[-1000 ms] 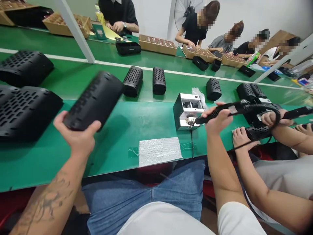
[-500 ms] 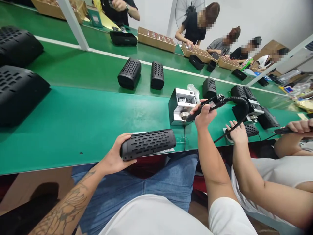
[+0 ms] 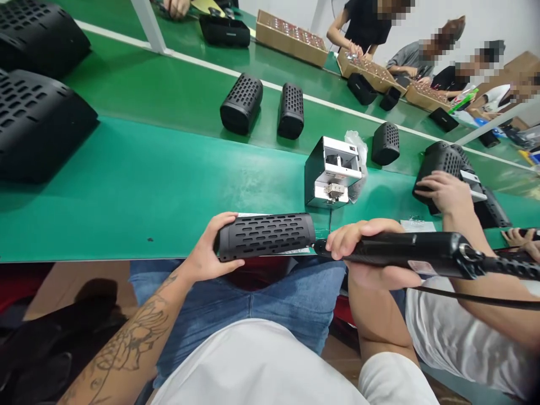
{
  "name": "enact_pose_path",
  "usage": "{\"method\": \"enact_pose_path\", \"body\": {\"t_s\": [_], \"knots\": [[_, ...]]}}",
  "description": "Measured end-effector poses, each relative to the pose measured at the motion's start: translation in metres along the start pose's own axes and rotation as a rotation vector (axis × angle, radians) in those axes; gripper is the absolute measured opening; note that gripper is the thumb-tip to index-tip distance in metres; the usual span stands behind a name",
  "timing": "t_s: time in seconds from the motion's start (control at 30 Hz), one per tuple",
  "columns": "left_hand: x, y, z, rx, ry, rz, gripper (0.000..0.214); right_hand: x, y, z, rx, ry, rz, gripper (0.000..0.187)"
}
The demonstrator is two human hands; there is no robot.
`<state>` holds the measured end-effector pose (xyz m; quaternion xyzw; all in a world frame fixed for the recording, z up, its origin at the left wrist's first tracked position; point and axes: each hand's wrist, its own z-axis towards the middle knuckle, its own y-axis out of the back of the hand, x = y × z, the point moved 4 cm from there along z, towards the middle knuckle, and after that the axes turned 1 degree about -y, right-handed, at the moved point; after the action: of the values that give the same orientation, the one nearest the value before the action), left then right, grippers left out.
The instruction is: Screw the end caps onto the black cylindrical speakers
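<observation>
Clasping perforated casing (image 3: 270,235), lower centre, my left hand (image 3: 205,256) spread wide; my right hand (image 3: 367,275) wrapped round black driver (image 3: 422,250), lower right.

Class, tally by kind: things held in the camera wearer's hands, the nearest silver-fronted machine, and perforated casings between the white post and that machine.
Perforated black casings: 3 (one in the left hand, two on the green surface)
Black corded tool: 1 (in the right hand)
Silver-fronted machine: 1
Total: 5

housing (image 3: 268,235) at front edge of bench (image 3: 169,185), screwdriver (image 3: 422,247) at its right end, machine (image 3: 337,177) behind both
</observation>
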<state>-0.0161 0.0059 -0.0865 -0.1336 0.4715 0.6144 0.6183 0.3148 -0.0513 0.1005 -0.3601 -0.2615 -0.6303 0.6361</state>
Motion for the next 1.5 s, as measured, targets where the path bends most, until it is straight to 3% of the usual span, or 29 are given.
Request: {"method": "enact_pose_path", "body": {"t_s": [0.17, 0.5, 0.73, 1.0, 1.17, 1.23, 1.37, 1.5], "knots": [[0.001, 0.0, -0.003, 0.007, 0.011, 0.002, 0.101, -0.017, 0.0, 0.001, -0.012, -0.037, 0.069, 0.061], [0.0, -0.001, -0.002, 0.03, -0.006, 0.023, 0.103, -0.023, -0.003, 0.006, 0.054, -0.118, 0.155, 0.057], [-0.006, 0.009, 0.008, 0.14, 0.033, 0.098, 0.107, -0.021, -0.006, -0.001, 0.267, -0.06, 0.157, 0.055], [-0.002, 0.011, 0.014, 0.14, -0.058, 0.126, 0.111, -0.026, -0.007, -0.008, 0.308, -0.059, 0.213, 0.054], [0.001, 0.006, 0.008, 0.114, -0.051, 0.148, 0.118, -0.026, 0.007, 0.004, 0.169, -0.096, 0.15, 0.061], [0.0, 0.003, 0.007, 0.115, -0.042, 0.166, 0.123, -0.032, 0.025, 0.025, 0.002, -0.067, 0.078, 0.062], [-0.005, -0.001, 0.007, 0.072, -0.09, 0.183, 0.128, -0.056, 0.066, 0.076, -0.381, 0.128, -0.195, 0.058], [-0.006, -0.003, 0.004, 0.008, -0.134, 0.184, 0.129, -0.09, 0.085, 0.102, -0.429, 0.129, -0.348, 0.057]]}}
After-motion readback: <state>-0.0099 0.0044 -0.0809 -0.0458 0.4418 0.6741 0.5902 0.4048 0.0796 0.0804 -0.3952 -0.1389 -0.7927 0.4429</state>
